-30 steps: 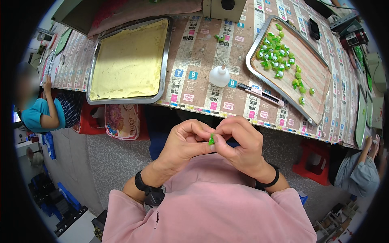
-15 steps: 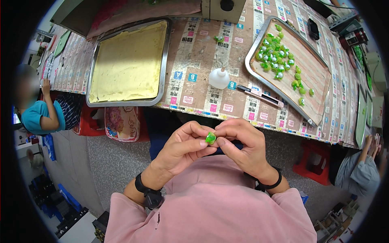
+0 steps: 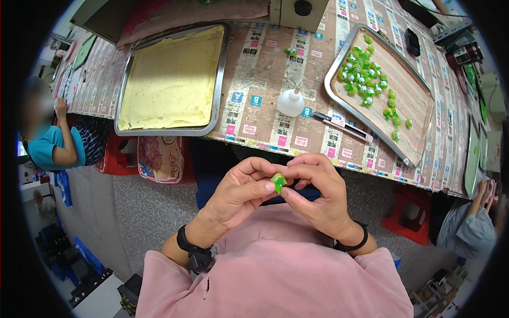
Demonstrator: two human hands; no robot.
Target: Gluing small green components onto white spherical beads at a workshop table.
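Note:
A small glossy green plastic figure (image 3: 278, 182) is held in front of my chest, just off the table's near edge. My left hand (image 3: 241, 186) pinches it between thumb and fingers. Curled in from the other side, my right hand (image 3: 317, 185) has its thumb and index finger against the figure. Part of the figure is hidden by the fingertips. Similar green figures with white bulging eyes (image 3: 366, 74) lie heaped on a metal-rimmed tray (image 3: 339, 108) at the right. One more such figure (image 3: 291, 52) rests alone on the table towards the back.
A tray with a pale yellow sheet (image 3: 169, 79) stands on the left. Between the trays are a white squeeze bottle (image 3: 290, 102) and a utility knife (image 3: 343, 126). A grey box (image 3: 302, 16) stands behind. Other people sit at left and right, beside red stools (image 3: 407, 216).
The green figure has been turned between my fingers, so another side shows. My right thumb has shifted slightly lower along it. The view has moved slightly.

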